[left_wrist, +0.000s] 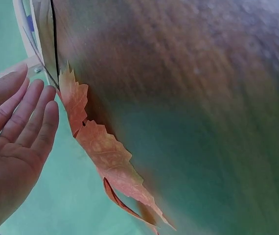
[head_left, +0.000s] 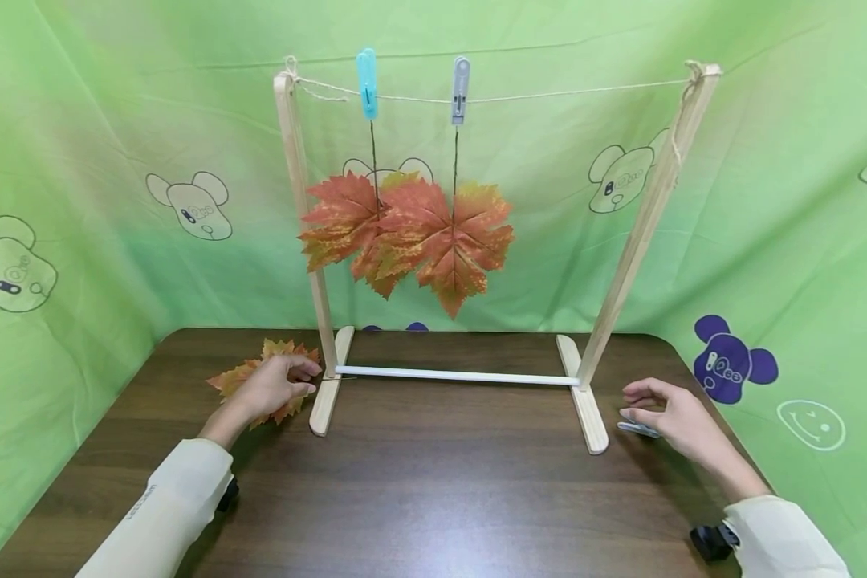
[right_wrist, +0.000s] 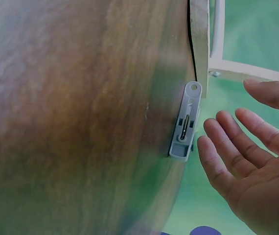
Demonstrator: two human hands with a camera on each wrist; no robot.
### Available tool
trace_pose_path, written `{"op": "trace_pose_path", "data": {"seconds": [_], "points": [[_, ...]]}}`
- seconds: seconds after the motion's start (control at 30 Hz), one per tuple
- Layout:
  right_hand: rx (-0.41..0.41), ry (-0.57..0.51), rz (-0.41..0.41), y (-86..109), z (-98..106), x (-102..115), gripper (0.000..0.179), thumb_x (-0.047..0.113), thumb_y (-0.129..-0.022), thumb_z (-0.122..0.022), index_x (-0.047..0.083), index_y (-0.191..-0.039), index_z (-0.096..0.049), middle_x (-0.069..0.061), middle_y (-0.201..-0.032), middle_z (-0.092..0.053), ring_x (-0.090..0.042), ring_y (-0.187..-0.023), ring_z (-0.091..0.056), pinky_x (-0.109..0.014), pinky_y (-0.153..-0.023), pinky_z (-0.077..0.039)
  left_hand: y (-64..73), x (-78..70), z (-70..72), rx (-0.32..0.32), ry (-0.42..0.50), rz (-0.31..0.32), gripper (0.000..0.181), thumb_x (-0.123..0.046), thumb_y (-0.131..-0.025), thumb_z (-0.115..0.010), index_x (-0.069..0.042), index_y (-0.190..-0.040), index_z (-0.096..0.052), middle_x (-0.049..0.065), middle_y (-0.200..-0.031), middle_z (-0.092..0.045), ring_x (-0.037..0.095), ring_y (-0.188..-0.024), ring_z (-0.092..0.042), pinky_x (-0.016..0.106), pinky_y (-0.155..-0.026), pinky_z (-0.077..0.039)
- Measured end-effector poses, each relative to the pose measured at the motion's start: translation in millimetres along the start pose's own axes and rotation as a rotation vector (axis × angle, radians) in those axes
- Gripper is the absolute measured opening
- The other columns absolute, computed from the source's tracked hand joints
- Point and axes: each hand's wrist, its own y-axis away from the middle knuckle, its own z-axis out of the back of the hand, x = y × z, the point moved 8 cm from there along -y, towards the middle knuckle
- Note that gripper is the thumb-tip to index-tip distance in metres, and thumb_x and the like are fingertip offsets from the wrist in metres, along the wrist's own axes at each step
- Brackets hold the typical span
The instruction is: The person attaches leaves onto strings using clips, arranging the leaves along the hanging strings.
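Observation:
My left hand (head_left: 270, 387) hovers over an orange-yellow artificial maple leaf (head_left: 233, 380) on the left of the table, its fingers loosely bent and holding nothing. In the left wrist view the leaf (left_wrist: 103, 144) lies beside the fingertips, its thin stem (left_wrist: 40, 62) pointing toward the rack's foot. On the right, my right hand (head_left: 670, 413) is relaxed just above a grey clothespin (head_left: 639, 430), which the hand partly covers in the head view. The right wrist view shows that clothespin (right_wrist: 185, 122) whole, flat on the table near the fingertips, with nothing in the hand.
A wooden rack with a left post (head_left: 321, 309), right post (head_left: 639, 233) and white crossbar (head_left: 455, 375) stands between the hands. From its string (head_left: 578, 92), a blue clothespin (head_left: 367, 84) and a grey clothespin (head_left: 460, 90) hold two maple leaves (head_left: 448, 241) by their stems. Green cloth hangs behind.

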Motion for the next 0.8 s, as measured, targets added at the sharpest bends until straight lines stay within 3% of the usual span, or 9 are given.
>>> {"op": "trace_pose_path", "data": {"seconds": [0.4, 0.8], "points": [[0.019, 0.019, -0.027, 2.3, -2, -8, 0.033, 0.009, -0.089, -0.081, -0.008, -0.114, -0.069, -0.023, -0.104, -0.076, 0.013, -0.082, -0.059, -0.017, -0.070, -0.051, -2.8, -0.8, -2.8, 0.004, -0.029, -0.011, 0.025, -0.002, -0.100, -0.067, 0.003, -0.124, -0.070, 0.018, -0.118, -0.073, 0.033, -0.111, -0.069, 0.046, -0.092, -0.059], [0.091, 0.031, -0.070, 4.6, -7, -13, 0.042, 0.018, -0.088, -0.084, -0.007, -0.117, -0.068, -0.017, -0.102, -0.078, 0.008, -0.082, -0.063, -0.019, -0.071, -0.053, -6.7, -4.3, -4.8, -0.003, -0.036, -0.018, 0.023, 0.000, -0.098, -0.069, 0.005, -0.121, -0.071, 0.020, -0.115, -0.073, 0.033, -0.108, -0.070, 0.044, -0.090, -0.059]]}}
